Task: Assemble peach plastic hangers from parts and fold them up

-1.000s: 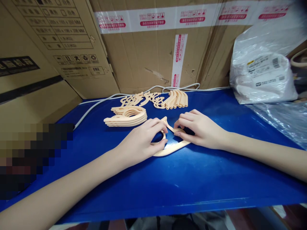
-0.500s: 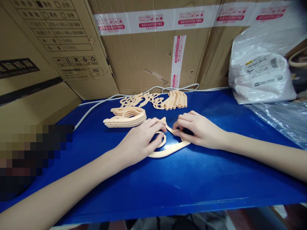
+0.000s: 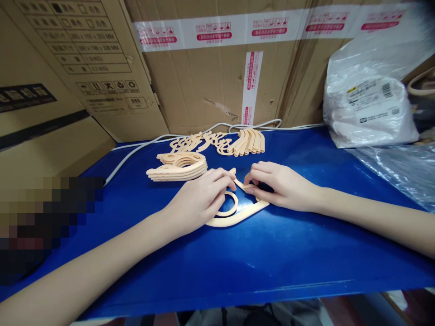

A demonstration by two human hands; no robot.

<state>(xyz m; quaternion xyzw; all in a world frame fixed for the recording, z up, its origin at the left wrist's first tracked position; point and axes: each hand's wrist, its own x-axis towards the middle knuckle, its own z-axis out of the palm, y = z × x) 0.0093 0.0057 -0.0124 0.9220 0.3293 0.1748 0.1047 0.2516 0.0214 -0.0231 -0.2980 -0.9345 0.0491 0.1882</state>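
A cream plastic folding hanger [image 3: 243,216] lies on the blue tabletop, with a curved lower bar and a ring inside it. My left hand [image 3: 200,199] rests over its left side, fingers curled and closing on the hanger near the ring; the exact contact is hidden. On the right, my right hand [image 3: 280,186] pinches the slanting upper arm of the same hanger between thumb and fingers. Just behind my left hand sits a stack of folded cream hangers [image 3: 178,167].
Loose cream hooks and small parts [image 3: 190,142] lie at the back, beside a row of curved cream tubes [image 3: 249,141]. A white cable [image 3: 136,147] runs along the cardboard boxes [image 3: 210,86]. A white plastic-wrapped parcel [image 3: 370,106] stands at the right rear.
The hanger's ring shows more, and the lower bar has shifted slightly toward me and left. My left thumb has drawn back from the ring. My right hand keeps its pinch.
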